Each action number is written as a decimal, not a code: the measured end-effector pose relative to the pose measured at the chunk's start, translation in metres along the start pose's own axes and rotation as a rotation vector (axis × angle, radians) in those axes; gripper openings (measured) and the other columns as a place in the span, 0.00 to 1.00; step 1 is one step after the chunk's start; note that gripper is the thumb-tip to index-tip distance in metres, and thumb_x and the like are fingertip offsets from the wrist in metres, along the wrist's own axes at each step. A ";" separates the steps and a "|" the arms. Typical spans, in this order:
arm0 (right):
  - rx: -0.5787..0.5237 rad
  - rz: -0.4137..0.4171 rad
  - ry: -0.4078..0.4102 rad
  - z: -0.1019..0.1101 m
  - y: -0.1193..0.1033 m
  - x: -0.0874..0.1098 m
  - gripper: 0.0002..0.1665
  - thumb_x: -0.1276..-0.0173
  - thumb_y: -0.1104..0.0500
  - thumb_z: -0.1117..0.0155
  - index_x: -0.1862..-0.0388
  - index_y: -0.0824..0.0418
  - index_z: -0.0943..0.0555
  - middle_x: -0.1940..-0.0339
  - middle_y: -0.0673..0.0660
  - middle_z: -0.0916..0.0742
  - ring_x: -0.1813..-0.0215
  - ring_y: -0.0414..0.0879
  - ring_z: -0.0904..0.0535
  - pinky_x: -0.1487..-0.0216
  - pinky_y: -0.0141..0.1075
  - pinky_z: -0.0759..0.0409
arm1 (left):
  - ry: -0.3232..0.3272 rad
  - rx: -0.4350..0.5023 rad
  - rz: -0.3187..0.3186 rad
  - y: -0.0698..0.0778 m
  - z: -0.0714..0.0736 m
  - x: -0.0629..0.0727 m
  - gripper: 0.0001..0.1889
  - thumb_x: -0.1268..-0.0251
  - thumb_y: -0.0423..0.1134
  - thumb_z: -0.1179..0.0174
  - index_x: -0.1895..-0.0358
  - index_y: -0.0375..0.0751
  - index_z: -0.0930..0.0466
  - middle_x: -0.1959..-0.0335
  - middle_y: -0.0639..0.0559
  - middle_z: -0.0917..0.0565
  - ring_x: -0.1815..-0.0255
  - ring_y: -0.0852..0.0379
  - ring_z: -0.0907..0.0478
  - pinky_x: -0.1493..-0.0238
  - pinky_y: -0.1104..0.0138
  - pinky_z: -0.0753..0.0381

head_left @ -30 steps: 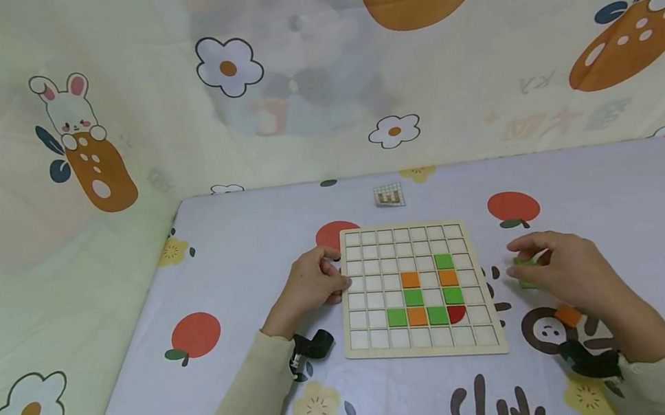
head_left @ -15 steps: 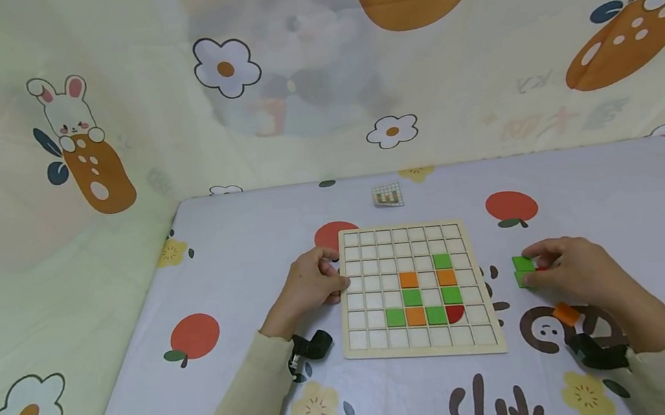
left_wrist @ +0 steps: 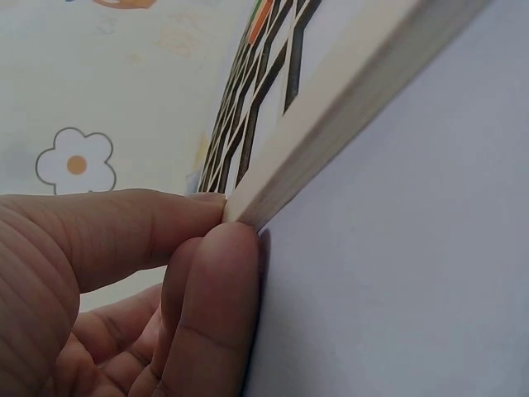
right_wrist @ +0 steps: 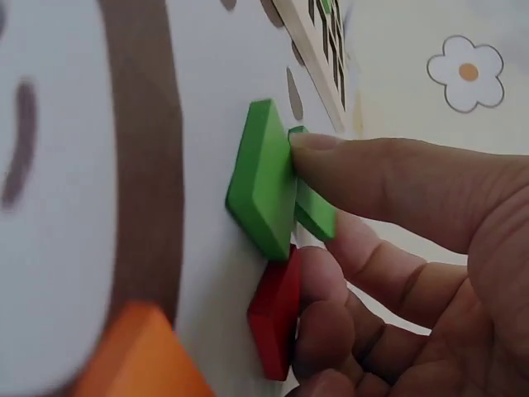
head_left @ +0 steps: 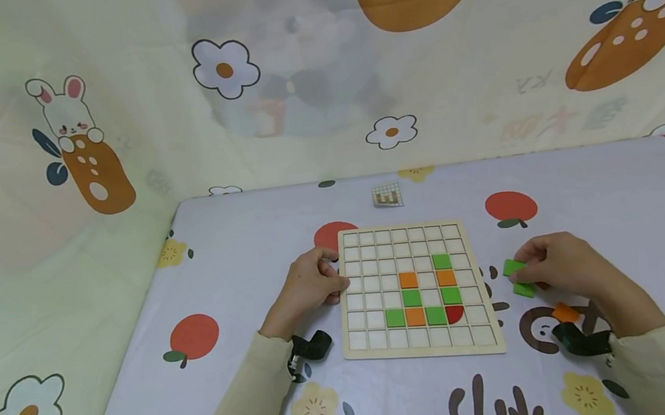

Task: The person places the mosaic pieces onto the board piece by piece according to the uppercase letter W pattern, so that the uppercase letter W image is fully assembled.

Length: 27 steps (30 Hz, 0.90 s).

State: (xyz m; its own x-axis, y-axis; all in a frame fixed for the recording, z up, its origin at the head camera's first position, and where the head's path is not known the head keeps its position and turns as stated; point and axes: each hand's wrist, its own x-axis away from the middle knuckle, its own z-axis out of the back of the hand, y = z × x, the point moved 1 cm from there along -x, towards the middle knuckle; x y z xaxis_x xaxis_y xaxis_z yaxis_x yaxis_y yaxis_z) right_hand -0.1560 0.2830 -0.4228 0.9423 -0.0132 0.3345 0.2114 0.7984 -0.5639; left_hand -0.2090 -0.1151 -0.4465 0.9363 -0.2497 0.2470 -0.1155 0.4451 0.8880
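A wooden grid board (head_left: pixel 372 353) lies on the table with green, orange and red tiles in some of its squares. My left hand (head_left: pixel 306 283) holds the board's left edge; in the left wrist view, thumb (left_wrist: pixel 149 227) and a finger (left_wrist: pixel 219 306) meet at the wooden rim. To the right of the board, my right hand (head_left: pixel 564 269) pinches a green tile (head_left: pixel 512 267), its thumb (right_wrist: pixel 388 178) against it. Beside that is a second green tile (right_wrist: pixel 263 186). A red tile (right_wrist: pixel 275 310) lies close under the curled fingers; the head view hides it.
An orange tile (head_left: pixel 566 312) lies near the right wrist. Behind the board is a small card with a printed grid pattern (head_left: pixel 387 195). A patterned cloth wall (head_left: pixel 313 154) rises at the table's back edge. Both wrists carry black camera mounts.
My right hand shifts right and then back left, and the pinched green tile has slid left off the other green tile's line. The left hand stays at the board's edge.
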 end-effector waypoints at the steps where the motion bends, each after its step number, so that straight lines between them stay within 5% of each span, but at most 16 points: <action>1: -0.005 -0.004 0.000 -0.001 -0.001 0.000 0.21 0.35 0.54 0.24 0.53 0.69 0.17 0.71 0.55 0.17 0.68 0.50 0.22 0.68 0.40 0.23 | -0.001 0.001 0.004 0.000 0.000 0.000 0.23 0.37 0.29 0.28 0.40 0.35 0.24 0.68 0.46 0.20 0.80 0.58 0.21 0.75 0.71 0.19; 7: -0.034 0.033 0.041 -0.005 -0.007 0.000 0.15 0.31 0.56 0.27 0.55 0.66 0.17 0.71 0.54 0.16 0.70 0.49 0.22 0.71 0.38 0.23 | -0.003 0.009 0.011 0.000 0.001 0.000 0.23 0.37 0.30 0.28 0.40 0.35 0.24 0.67 0.46 0.20 0.80 0.58 0.21 0.75 0.71 0.18; 14: -0.075 0.127 0.016 -0.011 -0.010 -0.004 0.23 0.27 0.58 0.34 0.36 0.65 0.18 0.75 0.54 0.19 0.73 0.49 0.24 0.75 0.35 0.27 | -0.004 -0.003 0.011 0.000 0.001 -0.001 0.24 0.37 0.30 0.28 0.40 0.35 0.24 0.67 0.46 0.19 0.80 0.58 0.21 0.74 0.71 0.17; 27: -0.046 0.122 -0.036 -0.011 -0.018 -0.006 0.24 0.29 0.56 0.31 0.37 0.65 0.17 0.77 0.53 0.18 0.73 0.49 0.24 0.75 0.35 0.29 | -0.002 -0.017 0.011 0.000 0.001 -0.001 0.23 0.37 0.29 0.28 0.40 0.35 0.24 0.67 0.46 0.20 0.80 0.58 0.21 0.75 0.72 0.18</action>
State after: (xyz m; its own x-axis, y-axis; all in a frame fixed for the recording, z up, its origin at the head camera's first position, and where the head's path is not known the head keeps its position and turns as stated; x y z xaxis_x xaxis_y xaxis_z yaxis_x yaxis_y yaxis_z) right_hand -0.1628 0.2622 -0.4233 0.9520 0.1044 0.2877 0.1083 0.7643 -0.6357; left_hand -0.2105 -0.1157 -0.4464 0.9345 -0.2463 0.2569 -0.1196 0.4625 0.8785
